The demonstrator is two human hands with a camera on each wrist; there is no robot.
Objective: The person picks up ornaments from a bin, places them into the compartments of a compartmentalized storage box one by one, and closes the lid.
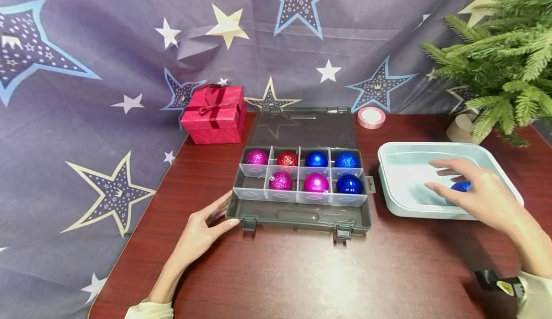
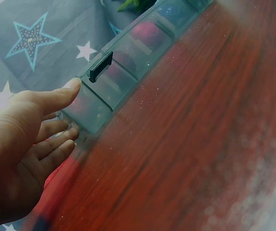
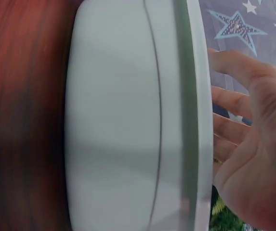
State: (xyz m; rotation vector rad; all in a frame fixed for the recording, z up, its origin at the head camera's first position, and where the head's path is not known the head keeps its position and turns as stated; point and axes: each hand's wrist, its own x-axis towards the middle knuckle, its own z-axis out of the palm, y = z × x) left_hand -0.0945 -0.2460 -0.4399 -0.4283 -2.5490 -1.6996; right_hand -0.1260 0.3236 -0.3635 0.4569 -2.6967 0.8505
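A grey see-through organizer box [image 1: 297, 212] lies with its lid raised at the back. In its compartments sit Christmas balls: a red glitter ball [image 1: 287, 159], a shiny pink ball [image 1: 316, 183], a glossy blue ball [image 1: 349, 184] and several others. My left hand [image 1: 200, 233] is at the box's front left corner, thumb [image 2: 72, 84] on the corner and fingers along the side. Over the pale blue tray [image 1: 388, 199] hovers my right hand [image 1: 483, 192], fingers spread apart. Beneath it, a blue ball [image 1: 461, 186] in the tray is partly hidden by the hand.
A red gift box [image 1: 217, 115] with a bow stands back left. Behind the organizer lies a pink ribbon roll [image 1: 371, 117]. An artificial fir tree [image 1: 513, 60] on a pale base rises behind the tray, and a starry cloth [image 1: 302, 60] hangs along the table's back.
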